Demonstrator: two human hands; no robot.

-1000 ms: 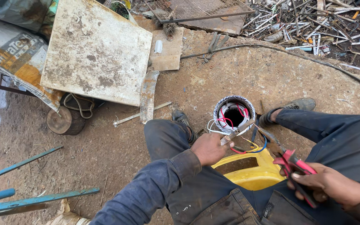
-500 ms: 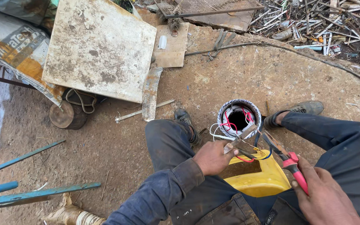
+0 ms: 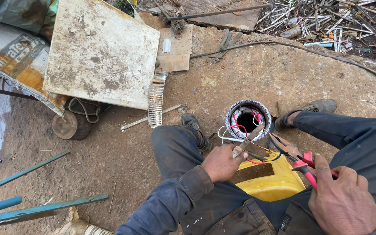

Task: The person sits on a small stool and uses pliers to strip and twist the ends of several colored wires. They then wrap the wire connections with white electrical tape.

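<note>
Head view, looking down past the knees onto bare dirt. Landmark: cylindrical motor housing (image 3: pixel 248 119), standing upright between two shoes, open end up, red and white wires (image 3: pixel 239 129) curling out of its bore. Just below the housing, a yellow plastic container (image 3: pixel 279 182) wedged between the legs. Left hand (image 3: pixel 220 163) below and left of the housing, fingers clenched around a bunch of wire ends (image 3: pixel 245 142) that reach up to the housing's near rim; wire tips protruding past thumb and forefinger. Right hand (image 3: pixel 342 202) below and right of the housing, fingers closed over red-handled pliers (image 3: pixel 299 159), handles inside the fist, metal nose pointing up-left toward the housing's lower right edge, close to the held wires; contact between nose and wire impossible to tell. Left of the housing, well apart: a perforated metal strip (image 3: pixel 156 99), a thin rod (image 3: pixel 149 118), a stained square board (image 3: pixel 103 52).
</note>
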